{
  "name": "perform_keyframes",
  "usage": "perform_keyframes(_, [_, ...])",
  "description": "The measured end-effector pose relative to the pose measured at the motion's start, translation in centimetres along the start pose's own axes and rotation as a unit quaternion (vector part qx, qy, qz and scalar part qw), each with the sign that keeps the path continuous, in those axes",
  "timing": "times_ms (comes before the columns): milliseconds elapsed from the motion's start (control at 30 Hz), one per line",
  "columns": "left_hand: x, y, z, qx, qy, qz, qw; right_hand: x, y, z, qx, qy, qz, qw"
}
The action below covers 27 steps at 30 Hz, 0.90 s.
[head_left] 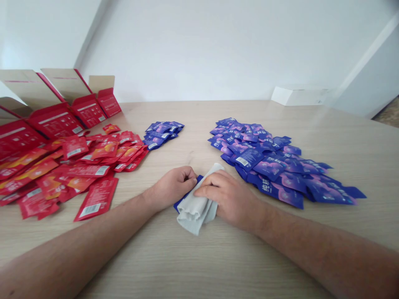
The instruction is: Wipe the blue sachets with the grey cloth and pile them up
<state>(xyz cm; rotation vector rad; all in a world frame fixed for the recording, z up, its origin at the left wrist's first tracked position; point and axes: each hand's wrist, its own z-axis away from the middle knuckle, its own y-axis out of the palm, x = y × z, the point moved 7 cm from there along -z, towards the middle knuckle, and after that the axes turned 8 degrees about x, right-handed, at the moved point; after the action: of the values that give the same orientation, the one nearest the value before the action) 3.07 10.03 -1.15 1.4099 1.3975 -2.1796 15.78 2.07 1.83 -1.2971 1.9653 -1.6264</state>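
My left hand (174,185) is curled shut, pinching the edge of a blue packet (181,202) that lies on the table, mostly hidden under the hands. My right hand (227,195) presses a folded grey cloth (196,211) down on that packet, fingers closed over the cloth. Both hands meet at the table's middle, near its front. A large heap of blue packets (274,166) lies just right of my right hand. A smaller blue pile (162,133) sits farther back, to the left.
A wide spread of red packets (71,166) covers the left side of the wooden table (199,257). Open red cardboard boxes (56,112) stand behind them. A white box (297,95) rests at the far right by the wall.
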Motion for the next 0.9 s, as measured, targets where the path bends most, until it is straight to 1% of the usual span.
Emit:
perform_keyframes(100, [0.0,0.1,0.0,0.003,0.006,0.006,1.0,0.5,0.2,0.0,0.012,-0.027,0.0,1.0])
perform_keyframes(133, [0.1,0.1,0.0,0.004,0.006,0.008,1.0,0.4,0.1,0.0,0.011,-0.023,-0.001,1.0])
perform_keyframes(267, [0.4,0.1,-0.1,0.005,-0.001,0.01,1.0,-1.0,-0.3,-0.1,-0.008,0.031,-0.008,0.999])
perform_keyframes(300, [0.4,0.1,-0.1,0.004,-0.001,0.009,1.0,-1.2,-0.4,0.0,-0.011,0.034,-0.008,0.999])
perform_keyframes(467, [0.3,0.0,-0.1,0.004,0.004,0.007,1.0,-0.7,0.1,-0.1,0.01,-0.011,-0.014,1.0])
perform_keyframes(633, [0.3,0.1,0.0,0.006,-0.003,0.016,1.0,-1.7,-0.5,0.0,-0.023,0.038,-0.014,0.999])
perform_keyframes(700, [0.2,0.0,0.0,0.002,-0.002,0.015,1.0,-1.6,-0.5,0.0,-0.02,0.033,-0.015,0.999])
perform_keyframes(800, [0.1,0.0,0.0,-0.003,0.002,0.014,1.0,-1.1,-0.2,-0.1,0.0,0.005,-0.017,1.0])
perform_keyframes(900, [0.2,0.1,0.0,0.001,-0.002,0.023,1.0,-1.4,-0.3,0.0,-0.012,0.025,-0.015,1.0])
